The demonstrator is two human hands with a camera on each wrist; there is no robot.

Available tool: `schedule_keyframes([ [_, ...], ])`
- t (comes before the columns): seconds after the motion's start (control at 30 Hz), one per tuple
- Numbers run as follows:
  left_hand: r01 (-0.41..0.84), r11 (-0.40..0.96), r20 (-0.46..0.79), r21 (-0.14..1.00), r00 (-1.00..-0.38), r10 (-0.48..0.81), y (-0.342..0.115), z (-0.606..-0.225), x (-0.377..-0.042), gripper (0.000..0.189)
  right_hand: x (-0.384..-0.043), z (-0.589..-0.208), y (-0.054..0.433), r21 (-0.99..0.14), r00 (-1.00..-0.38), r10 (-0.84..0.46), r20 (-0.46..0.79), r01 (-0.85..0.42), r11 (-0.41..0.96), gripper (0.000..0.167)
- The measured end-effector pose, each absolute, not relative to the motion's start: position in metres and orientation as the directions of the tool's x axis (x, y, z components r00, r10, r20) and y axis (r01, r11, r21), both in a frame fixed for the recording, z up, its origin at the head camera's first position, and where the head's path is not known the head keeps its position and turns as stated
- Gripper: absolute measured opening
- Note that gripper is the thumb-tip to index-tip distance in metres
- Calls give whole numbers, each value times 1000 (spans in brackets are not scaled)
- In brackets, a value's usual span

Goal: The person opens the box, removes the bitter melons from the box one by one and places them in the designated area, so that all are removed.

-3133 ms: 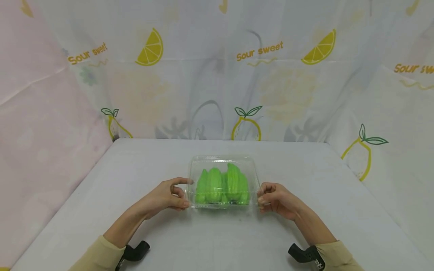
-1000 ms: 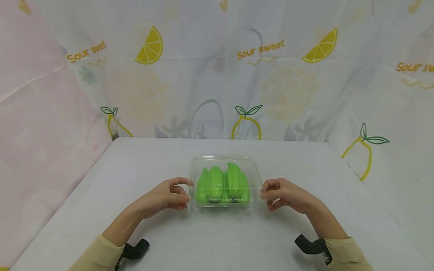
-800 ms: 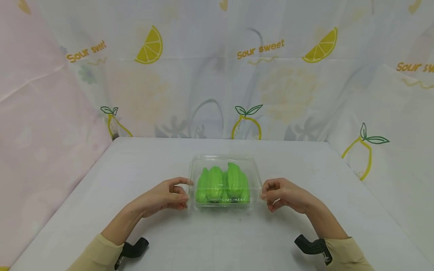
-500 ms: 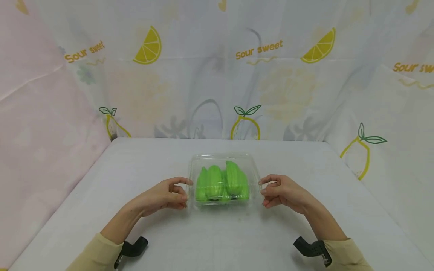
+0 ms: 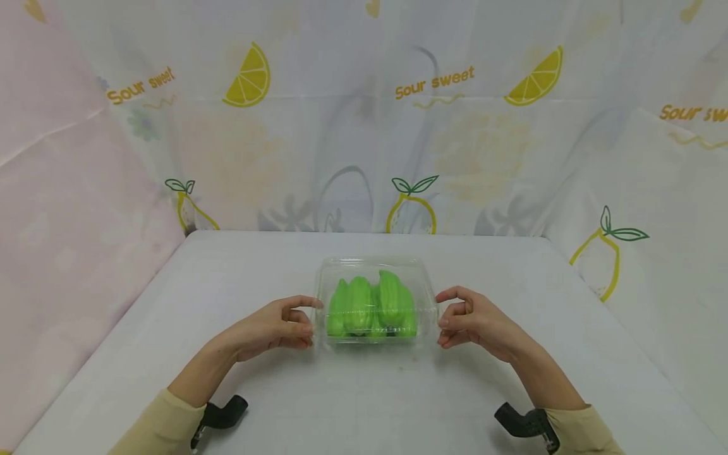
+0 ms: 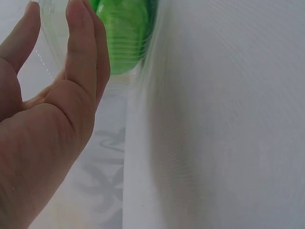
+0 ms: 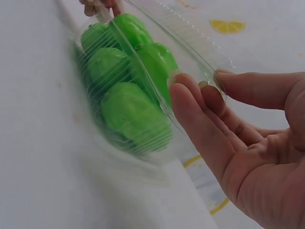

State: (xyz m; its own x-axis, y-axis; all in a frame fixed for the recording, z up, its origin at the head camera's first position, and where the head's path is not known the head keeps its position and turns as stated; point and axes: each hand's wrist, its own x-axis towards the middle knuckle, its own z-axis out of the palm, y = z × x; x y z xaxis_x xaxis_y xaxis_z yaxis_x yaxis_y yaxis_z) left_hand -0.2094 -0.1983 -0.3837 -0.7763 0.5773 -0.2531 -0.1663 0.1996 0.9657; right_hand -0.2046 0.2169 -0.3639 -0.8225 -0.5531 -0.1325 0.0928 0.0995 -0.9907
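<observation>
Where the printed backdrop meets the white table, a clear plastic box sits in the lower centre of the frame, its long axis running left to right. It lies between the two hands, neither clearly nearer. The left hand, at the box's left side, is loose rather than clenched, its straight index finger touching the edge. The right hand mirrors it at the right side, index extended, thumb just beside the edge (how hard either presses, one cannot tell). Inside, the green ridged fruit points up the frame, across the box's axis. Smallest, lettering on the backdrop reads "Sour sweet" at upper left and upper centre, cut off at far right.
</observation>
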Motion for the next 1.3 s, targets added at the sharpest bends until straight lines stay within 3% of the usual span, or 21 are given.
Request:
schedule_keyframes([
  [0.3, -193, 126, -228, 973, -725, 650, -208, -388, -212, 68, -206, -357, 218, -993, -803, -590, -87, 119, -15, 43],
  [0.5, -203, 110, -225, 973, -723, 653, -207, -388, -213, 72, -206, -355, 219, -990, -798, -600, -57, 122, -68, 30],
  [0.93, -122, 161, -186, 979, -855, 484, -192, -396, -210, 44, -205, -355, 219, -987, -804, -594, -30, 116, -108, 13],
  [1.1, -106, 181, -170, 978, -906, 388, -188, -393, -210, 60, -205, -354, 220, -986, -799, -601, 24, 79, -144, 13],
  [1.3, -123, 194, -187, 973, -915, 358, -188, -391, -210, 81, -206, -352, 220, -988, -796, -598, 97, -4, -154, 18],
])
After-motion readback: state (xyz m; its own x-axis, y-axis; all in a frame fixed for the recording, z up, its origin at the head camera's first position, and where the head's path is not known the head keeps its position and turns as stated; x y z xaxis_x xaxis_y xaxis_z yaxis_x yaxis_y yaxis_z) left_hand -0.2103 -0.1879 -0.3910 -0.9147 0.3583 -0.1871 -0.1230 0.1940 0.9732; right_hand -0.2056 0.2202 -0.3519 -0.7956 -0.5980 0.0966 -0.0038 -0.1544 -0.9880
